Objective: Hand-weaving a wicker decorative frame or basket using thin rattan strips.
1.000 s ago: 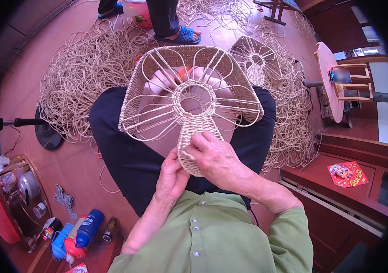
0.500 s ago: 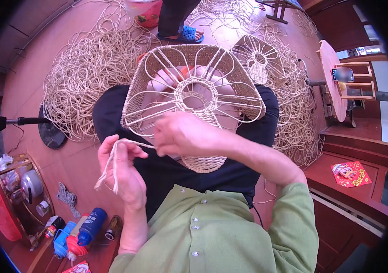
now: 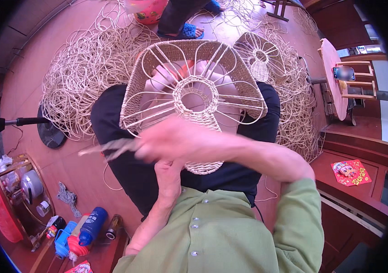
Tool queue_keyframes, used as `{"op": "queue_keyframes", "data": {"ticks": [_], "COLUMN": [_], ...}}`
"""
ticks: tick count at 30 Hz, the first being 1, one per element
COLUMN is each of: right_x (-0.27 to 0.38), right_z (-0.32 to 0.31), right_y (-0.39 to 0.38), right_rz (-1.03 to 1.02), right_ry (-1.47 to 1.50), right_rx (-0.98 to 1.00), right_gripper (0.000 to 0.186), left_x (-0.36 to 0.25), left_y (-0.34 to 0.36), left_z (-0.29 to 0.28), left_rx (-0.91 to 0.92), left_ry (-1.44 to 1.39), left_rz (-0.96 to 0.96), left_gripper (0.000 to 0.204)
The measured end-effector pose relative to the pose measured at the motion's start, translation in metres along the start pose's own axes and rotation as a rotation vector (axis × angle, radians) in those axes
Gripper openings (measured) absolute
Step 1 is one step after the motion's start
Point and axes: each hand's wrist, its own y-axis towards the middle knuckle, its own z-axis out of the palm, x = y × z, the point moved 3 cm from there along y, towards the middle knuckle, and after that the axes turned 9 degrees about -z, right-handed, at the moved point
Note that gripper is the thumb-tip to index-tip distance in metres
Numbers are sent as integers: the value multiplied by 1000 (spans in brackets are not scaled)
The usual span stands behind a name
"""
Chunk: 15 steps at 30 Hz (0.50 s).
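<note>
A woven basket frame (image 3: 196, 43) of pale cord rests across my lap, its open face toward me. Cord spokes run from its rim to a woven ring (image 3: 178, 95), and a woven strip (image 3: 203, 168) reaches down from the ring toward my waist. My right hand (image 3: 171, 139), smeared by motion, is closed in front of the strip. From its fingers a loose cord (image 3: 112, 148) sticks out to the left, blurred. My left hand (image 3: 169, 177) lies just below the right one, by the strip. Its fingers are hidden behind the right hand.
Heaps of loose cord (image 3: 84, 82) cover the floor at left and right. A second woven frame (image 3: 260, 57) lies far right. Another person's foot in a blue sandal (image 3: 188, 31) stands ahead. Bottles (image 3: 91, 225) are at lower left, a round stool (image 3: 333, 82) at right.
My right hand has swept left and the cord now trails out from it. My left hand has moved right and in under the right hand. The basket frame has barely shifted.
</note>
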Motion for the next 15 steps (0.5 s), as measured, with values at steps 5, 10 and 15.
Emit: {"op": "queue_keyframes", "data": {"ticks": [5, 10, 15], "right_x": [-43, -37, -9], "right_z": [-29, -25, -15], "right_y": [-101, -117, -113], "right_rz": [328, 243, 111], "right_ry": [757, 640, -387], "right_rx": [-546, -569, -598], "right_gripper": [24, 19, 19], "left_x": [-7, -7, -5], "left_y": [-3, 1, 1], "left_z": [25, 21, 39], "left_rx": [91, 308, 364], "left_ry": [156, -207, -452], "left_rz": [-146, -332, -394], "left_gripper": [20, 35, 44]}}
